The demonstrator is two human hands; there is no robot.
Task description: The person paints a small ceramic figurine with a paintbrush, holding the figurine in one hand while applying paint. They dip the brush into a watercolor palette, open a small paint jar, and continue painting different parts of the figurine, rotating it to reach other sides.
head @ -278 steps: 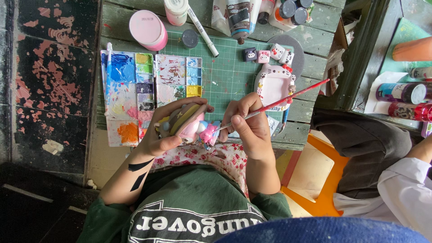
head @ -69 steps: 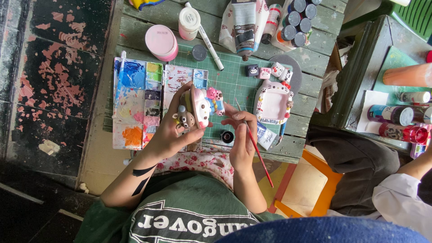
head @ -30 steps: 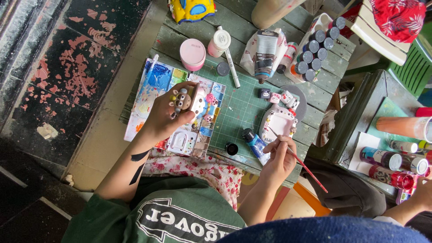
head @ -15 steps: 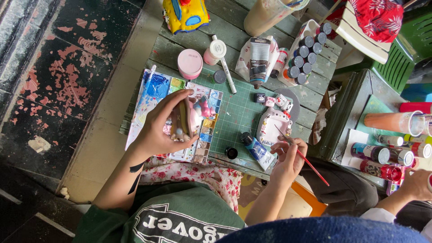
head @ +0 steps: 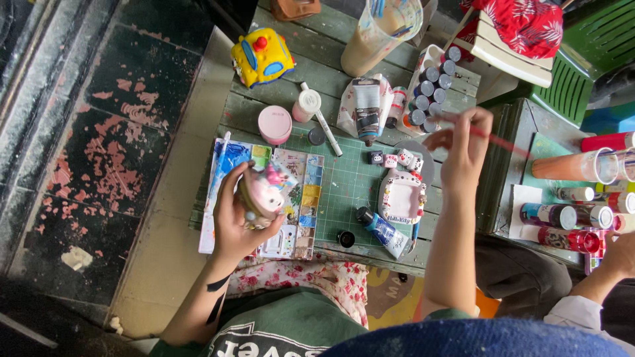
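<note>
**Figurine in one hand, brush in the other at a crowded painting surface**

My left hand [head: 233, 221] is wrapped around a small pink-and-white figurine [head: 263, 193], fingers curled about its back and thumb under it, holding it just above the paint-smeared palette [head: 299, 218] that lies at the near left of the green cutting mat [head: 347, 192]. My right hand [head: 463, 149] is lifted higher and further out, over the right edge of the wooden surface [head: 264, 109], fingers pinched on a thin red-handled brush [head: 493, 139] whose handle slants away to the right. Close to me on the mat sit a blue paint tube [head: 383, 233] and a small dark cap [head: 345, 238]; just beyond them is a white and pink tray-shaped piece [head: 401, 198], with a row of tiny painted figures [head: 395, 158] past it. Further out, a pink round jar [head: 274, 123] stands at the mat's far left corner, a white pen [head: 324, 122] lies slantwise beside it, and a large grey paint tube [head: 366, 106] rests on a crumpled wrapper. Next to that is a white rack of small dark-capped paint pots [head: 430, 89]. At the far edge stand a yellow toy car [head: 262, 56] and a clear cup of cloudy beige water [head: 377, 36]. To the right, on a separate green table [head: 509, 192] holding more paint bottles [head: 569, 215], another person's hand [head: 618, 254] reaches in
</note>
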